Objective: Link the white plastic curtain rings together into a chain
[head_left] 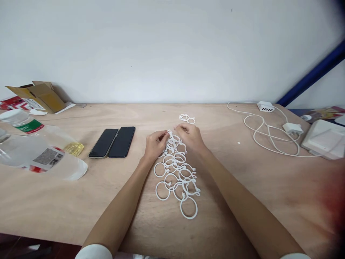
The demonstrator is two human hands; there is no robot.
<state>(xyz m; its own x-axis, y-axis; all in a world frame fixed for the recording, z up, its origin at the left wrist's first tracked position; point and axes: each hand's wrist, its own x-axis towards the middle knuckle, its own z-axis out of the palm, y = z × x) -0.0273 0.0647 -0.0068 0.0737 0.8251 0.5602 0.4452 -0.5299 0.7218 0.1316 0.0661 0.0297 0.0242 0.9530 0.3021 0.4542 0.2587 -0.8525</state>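
Note:
Many white plastic rings with small eyelets, like curtain rings [189,208], lie overlapping in a long pile on the wooden table. At the far end of the pile, my left hand [155,144] pinches a white curtain ring near its eyelet. My right hand [191,136] is just to the right, above the pile's far end, with its fingers curled and their tips pressed together. Whatever those fingertips hold, if anything, is too small to make out. Beyond my right hand, a few more white rings [191,121] lie apart from the pile.
Two dark phones [122,142] lie side by side left of my left hand. Clear plastic bottles [71,167] lie farther left, before an open cardboard box [48,97]. At right are a white multi-port charger [265,106], a looped cable [254,135] and a white device [325,138].

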